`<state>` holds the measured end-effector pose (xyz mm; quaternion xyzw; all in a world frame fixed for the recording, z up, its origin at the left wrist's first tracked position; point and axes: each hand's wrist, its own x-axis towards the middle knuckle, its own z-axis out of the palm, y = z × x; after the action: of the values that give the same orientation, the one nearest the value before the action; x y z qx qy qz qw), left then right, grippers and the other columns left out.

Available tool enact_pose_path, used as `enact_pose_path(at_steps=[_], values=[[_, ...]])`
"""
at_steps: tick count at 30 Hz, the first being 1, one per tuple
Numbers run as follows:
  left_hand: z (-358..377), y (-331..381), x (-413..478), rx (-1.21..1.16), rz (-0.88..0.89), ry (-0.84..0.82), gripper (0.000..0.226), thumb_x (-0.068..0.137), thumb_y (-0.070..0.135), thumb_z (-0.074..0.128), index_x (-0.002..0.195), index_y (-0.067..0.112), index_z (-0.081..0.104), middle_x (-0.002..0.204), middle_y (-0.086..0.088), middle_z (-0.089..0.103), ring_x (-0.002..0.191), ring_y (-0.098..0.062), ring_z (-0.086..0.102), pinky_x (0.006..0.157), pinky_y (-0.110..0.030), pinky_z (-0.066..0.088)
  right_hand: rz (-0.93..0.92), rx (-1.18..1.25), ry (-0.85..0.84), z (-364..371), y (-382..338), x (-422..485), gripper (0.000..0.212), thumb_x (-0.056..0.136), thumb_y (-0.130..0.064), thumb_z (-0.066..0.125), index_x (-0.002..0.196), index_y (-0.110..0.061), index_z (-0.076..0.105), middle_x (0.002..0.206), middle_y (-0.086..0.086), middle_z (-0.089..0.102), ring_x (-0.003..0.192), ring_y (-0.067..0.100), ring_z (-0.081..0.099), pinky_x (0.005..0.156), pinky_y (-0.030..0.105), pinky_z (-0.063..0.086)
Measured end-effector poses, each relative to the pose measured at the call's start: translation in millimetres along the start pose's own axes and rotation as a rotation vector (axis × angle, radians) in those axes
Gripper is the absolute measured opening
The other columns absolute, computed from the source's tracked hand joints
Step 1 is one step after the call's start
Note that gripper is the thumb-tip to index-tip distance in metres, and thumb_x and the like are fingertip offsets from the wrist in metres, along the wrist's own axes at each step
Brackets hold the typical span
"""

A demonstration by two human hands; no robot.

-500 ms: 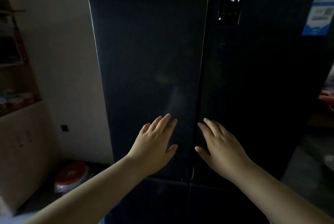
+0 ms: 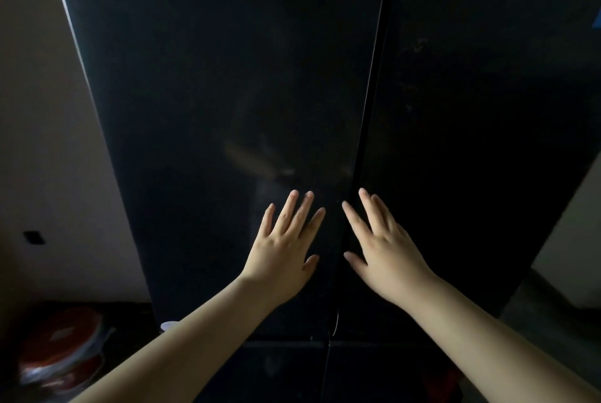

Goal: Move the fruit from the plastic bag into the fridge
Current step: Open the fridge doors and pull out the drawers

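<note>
A dim room; the black fridge [image 2: 227,110] fills the view, doors shut, and has drawn closer than half a second ago. Left hand [image 2: 283,250] and right hand [image 2: 383,253], fingers spread and empty, flank the door seam [image 2: 364,129]. No bag or fruit shows, so opening probably comes first.

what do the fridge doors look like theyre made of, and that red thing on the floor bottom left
Fridge doors: dark, glossy, likely glass or gloss-coated steel; a faint reflection shows above the left hand. Red thing: looks wrapped in thin clear plastic, with pale crinkled sheen, but too dim to be sure.
</note>
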<state>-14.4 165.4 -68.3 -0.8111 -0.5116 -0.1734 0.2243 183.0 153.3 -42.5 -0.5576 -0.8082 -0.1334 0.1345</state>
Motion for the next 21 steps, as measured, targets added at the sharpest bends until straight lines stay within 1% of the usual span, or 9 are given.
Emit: enact_pose_path(at_steps=[2,3,6,8,10,13,15,18,21], values=[[21,-6,5,0.021,0.023,0.018,0.080,0.084,0.049,0.053,0.150,0.016,0.021,0.159,-0.011,0.007,0.146,-0.028,0.001,0.114,-0.053,0.019,0.020,-0.030,-0.002,16,-1,9,0.083,0.094,-0.045,0.046,0.149,-0.024,-0.012,0.154,0.009,-0.028,0.144,0.029,-0.013,0.115,0.038,0.016],[29,-8,7,0.032,0.041,0.020,0.080,0.084,0.048,0.053,0.150,0.016,0.021,0.159,-0.011,0.007,0.146,-0.028,0.001,0.114,-0.054,0.019,0.034,-0.035,-0.004,24,-2,12,0.084,0.093,-0.044,0.049,0.150,-0.023,-0.009,0.155,0.010,-0.025,0.145,0.030,-0.010,0.115,0.039,0.018],[50,-9,12,0.044,0.054,0.019,0.082,0.083,0.046,0.058,0.150,0.016,0.022,0.159,-0.011,0.007,0.146,-0.028,0.002,0.113,-0.055,0.021,0.063,-0.053,0.032,46,1,17,0.089,0.084,-0.039,0.065,0.151,-0.018,0.011,0.158,0.016,-0.005,0.144,0.036,0.009,0.108,0.045,0.034],[62,-9,16,0.049,0.045,0.019,0.083,0.083,0.045,0.059,0.150,0.016,0.020,0.159,-0.011,0.003,0.146,-0.028,0.001,0.112,-0.056,0.020,0.066,-0.073,0.049,58,5,19,0.092,0.078,-0.037,0.070,0.150,-0.014,0.019,0.157,0.019,0.007,0.141,0.039,0.019,0.104,0.047,0.039],[71,-7,18,0.068,0.029,0.025,0.085,0.083,0.043,0.058,0.151,0.017,0.015,0.159,-0.011,-0.002,0.146,-0.028,-0.002,0.113,-0.057,0.017,0.053,-0.098,0.078,67,8,20,0.093,0.077,-0.036,0.071,0.150,-0.012,0.019,0.156,0.019,0.012,0.141,0.039,0.019,0.104,0.047,0.038],[75,-2,19,0.080,-0.012,0.009,0.085,0.084,0.043,0.056,0.151,0.017,0.012,0.159,-0.011,-0.005,0.146,-0.028,-0.004,0.113,-0.058,0.014,0.029,-0.094,0.110,76,12,22,0.089,0.080,-0.034,0.066,0.150,-0.012,0.015,0.157,0.017,0.009,0.143,0.038,0.011,0.107,0.047,0.034],[74,2,20,0.045,-0.020,0.007,0.081,0.086,0.042,0.054,0.151,0.017,0.014,0.159,-0.011,-0.003,0.146,-0.027,-0.004,0.114,-0.057,0.013,0.016,-0.010,0.135,80,12,20,0.080,0.084,-0.032,0.063,0.149,-0.014,0.020,0.157,0.015,0.009,0.144,0.035,0.012,0.109,0.044,0.031],[81,6,5,-0.138,-0.021,0.026,0.072,0.088,0.037,0.052,0.150,0.018,0.020,0.159,-0.010,0.002,0.146,-0.027,-0.002,0.116,-0.053,0.013,0.042,0.224,0.208,95,9,1,0.065,0.088,-0.027,0.058,0.145,-0.014,0.031,0.155,0.010,0.020,0.142,0.025,0.023,0.111,0.034,0.030],[108,26,-36,-0.404,-0.094,-0.004,0.070,0.088,0.032,0.053,0.150,0.019,0.022,0.158,-0.007,0.012,0.146,-0.023,0.005,0.117,-0.043,0.015,0.124,0.491,0.150,135,7,-33,0.061,0.088,-0.024,0.060,0.143,-0.015,0.035,0.150,0.002,0.030,0.139,0.016,0.027,0.108,0.026,0.031]])
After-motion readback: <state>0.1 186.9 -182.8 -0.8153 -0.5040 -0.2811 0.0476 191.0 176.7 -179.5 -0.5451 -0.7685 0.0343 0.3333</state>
